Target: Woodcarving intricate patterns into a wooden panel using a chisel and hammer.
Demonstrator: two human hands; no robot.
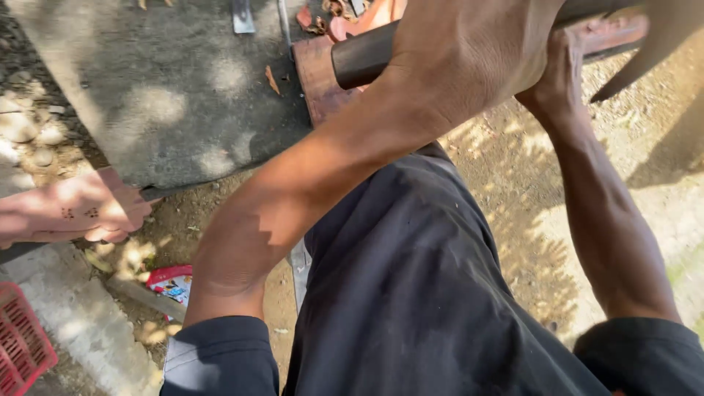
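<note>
My left hand (469,51) is at the top centre, its fingers closed around a thick dark cylindrical handle (363,57) that runs off to the right. My right hand (561,70) sits just behind it and holds the same long tool farther along; its fingers are mostly hidden. A grey curved blade-like tip (660,44) sticks out at the top right. Under the handle lies a reddish-brown wooden block (319,84), with red wood pieces (341,26) beyond it. My dark trousers (411,279) fill the lower middle.
A grey concrete slab (169,95) lies at the upper left with wood chips and a flat metal tool (242,15) on it. Another person's bare foot (81,209) rests at the left edge. A red plastic crate (22,352) and a crumpled red wrapper (170,282) are at the lower left. Dirt ground (528,191) is on the right.
</note>
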